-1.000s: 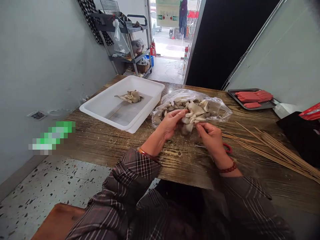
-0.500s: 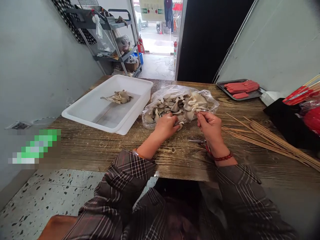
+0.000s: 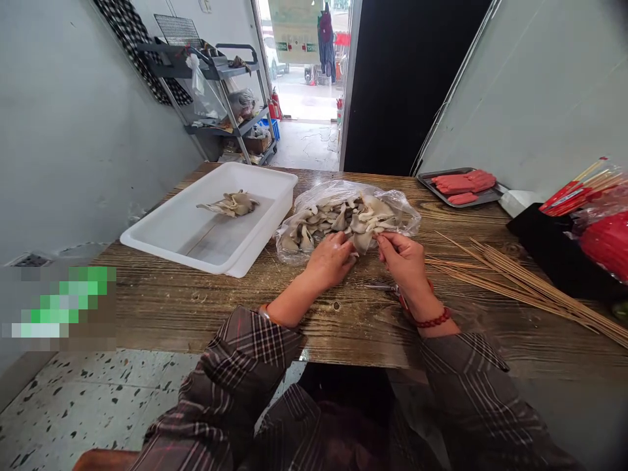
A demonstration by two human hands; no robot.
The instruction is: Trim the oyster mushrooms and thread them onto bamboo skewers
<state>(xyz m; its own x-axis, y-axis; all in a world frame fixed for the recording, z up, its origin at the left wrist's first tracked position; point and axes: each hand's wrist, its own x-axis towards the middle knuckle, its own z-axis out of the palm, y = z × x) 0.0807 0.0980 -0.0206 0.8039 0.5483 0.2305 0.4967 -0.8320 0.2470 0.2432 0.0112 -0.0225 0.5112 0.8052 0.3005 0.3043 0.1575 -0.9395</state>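
Here are both hands at work at the near edge of the clear bag (image 3: 408, 214), which lies open on the table (image 3: 196, 320) with grey mushrooms (image 3: 333, 216) heaped in it. The right hand (image 3: 403, 258) has a mushroom (image 3: 362, 243) pinched by its edge between thumb and fingertips; the left hand (image 3: 330, 260) sits curled against the front of the heap, its fingertips hidden, so whether it grips anything, one cannot tell. Look below: scissors (image 3: 380, 287) lie right by the right hand, blades pointing left, handles partly covered by the wrist. Over to the left, the white tub (image 3: 206, 265) stands just beside the bag, its raised wall between the bag and a small clump (image 3: 230, 203) of mushrooms inside. On the right, skewers (image 3: 524, 281) fan across the table, their nearest tips close to the right hand. Beyond them, a black tray (image 3: 449, 200) bears red pieces (image 3: 464, 181) by the wall, and a black box (image 3: 544, 258) crowds the right side, red packets (image 3: 574, 196) sticking up from it.
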